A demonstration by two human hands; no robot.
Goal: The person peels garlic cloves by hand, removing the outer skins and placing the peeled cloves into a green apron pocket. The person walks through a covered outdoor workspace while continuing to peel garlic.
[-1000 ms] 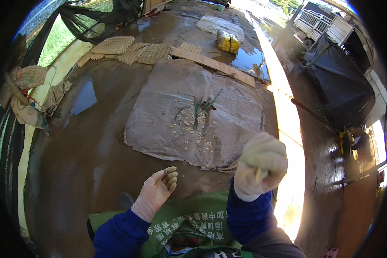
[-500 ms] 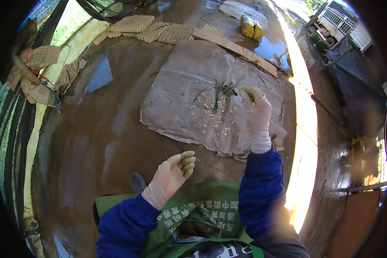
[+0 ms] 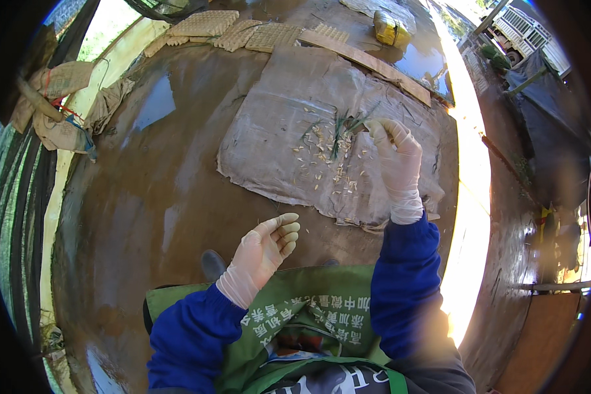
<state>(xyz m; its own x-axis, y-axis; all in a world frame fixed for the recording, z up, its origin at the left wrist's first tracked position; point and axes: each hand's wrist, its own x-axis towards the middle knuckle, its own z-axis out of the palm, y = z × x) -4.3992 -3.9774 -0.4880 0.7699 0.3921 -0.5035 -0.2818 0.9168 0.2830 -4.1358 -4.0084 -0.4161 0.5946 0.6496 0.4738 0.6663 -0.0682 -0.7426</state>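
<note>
A worn grey sheet lies on the wet brown ground ahead of me. Small pale, elongated pieces are scattered over its middle, too small to name, with thin green blades among them. My right hand, in a white glove, is over the sheet's right part, closed in a pinch near the blades' tips. Whatever sits between those fingertips cannot be made out. My left hand, also gloved, hovers nearer to me, thumb against curled fingers. Its contents, if any, are hidden.
A wooden plank borders the sheet's far side, beside bumpy tan trays. A yellow bundle rests near a puddle. Brown sacks hang at the left. My green apron and a boot tip show below.
The sheet and ground sit a little higher in the picture. My right hand stays over the sheet in a similar pinch. My left hand stays curled.
</note>
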